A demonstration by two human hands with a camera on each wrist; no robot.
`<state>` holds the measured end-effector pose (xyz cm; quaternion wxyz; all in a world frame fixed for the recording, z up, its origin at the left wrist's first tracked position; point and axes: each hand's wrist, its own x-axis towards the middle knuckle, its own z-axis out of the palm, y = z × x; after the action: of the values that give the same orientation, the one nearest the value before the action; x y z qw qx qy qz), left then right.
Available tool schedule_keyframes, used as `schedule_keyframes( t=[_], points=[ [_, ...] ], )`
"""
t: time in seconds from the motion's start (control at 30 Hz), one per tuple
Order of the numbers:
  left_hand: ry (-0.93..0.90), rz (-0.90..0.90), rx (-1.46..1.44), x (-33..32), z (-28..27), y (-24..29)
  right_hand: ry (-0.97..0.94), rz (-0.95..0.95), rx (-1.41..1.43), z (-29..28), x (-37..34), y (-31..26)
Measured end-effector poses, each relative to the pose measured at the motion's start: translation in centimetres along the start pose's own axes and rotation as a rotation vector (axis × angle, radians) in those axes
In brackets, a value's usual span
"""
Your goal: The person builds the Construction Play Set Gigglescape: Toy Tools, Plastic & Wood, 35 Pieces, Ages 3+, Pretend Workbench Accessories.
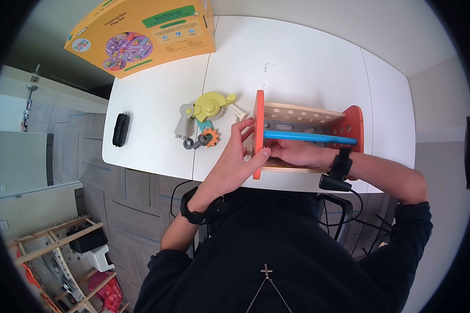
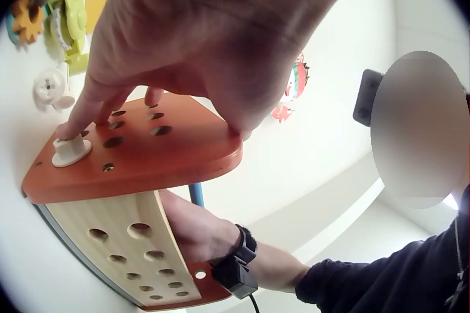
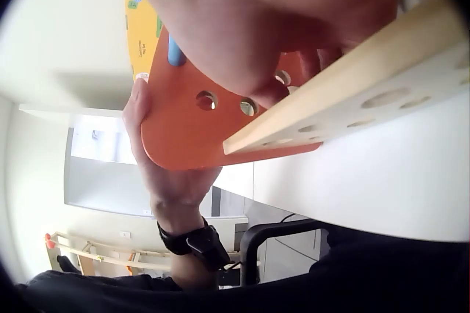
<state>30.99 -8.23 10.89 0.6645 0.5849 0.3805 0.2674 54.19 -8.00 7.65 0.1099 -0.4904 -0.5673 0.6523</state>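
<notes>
A wooden frame has an orange end panel [image 1: 258, 115] [image 2: 154, 166] [image 3: 180, 129], pale boards with holes [image 2: 132, 243] and a blue bar [image 1: 308, 136]. My left hand [image 1: 232, 164] [image 2: 198, 41] holds this panel from outside, its thumb at the edge. One of its fingertips presses a white peg [image 2: 71, 153] in the panel. Inside the frame, my right hand [image 1: 300, 154] [image 3: 272, 19] reaches to the panel's inner face, its fingers bent near the holes. What those fingertips touch is hidden.
Left of the frame lie a yellow-green toy piece [image 1: 209, 107], an orange gear [image 1: 211, 137] and grey parts. A black case [image 1: 121, 130] lies near the table's left edge. The yellow box [image 1: 162, 39] stands at the back left. Another orange panel [image 1: 354, 120] closes the frame's right end.
</notes>
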Motion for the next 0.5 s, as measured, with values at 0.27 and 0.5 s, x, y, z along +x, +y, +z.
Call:
schedule_keyframes(
  t=[0.27, 0.5],
  points=[
    [0.001, 0.001, -0.011, -0.1, 0.0, 0.1, 0.038, -0.068, 0.131, 0.1, 0.0, -0.3],
    [0.007, -0.024, -0.008, -0.1, 0.0, 0.3, -0.017, -0.012, 0.026, -0.7, 0.8, 1.1]
  ],
)
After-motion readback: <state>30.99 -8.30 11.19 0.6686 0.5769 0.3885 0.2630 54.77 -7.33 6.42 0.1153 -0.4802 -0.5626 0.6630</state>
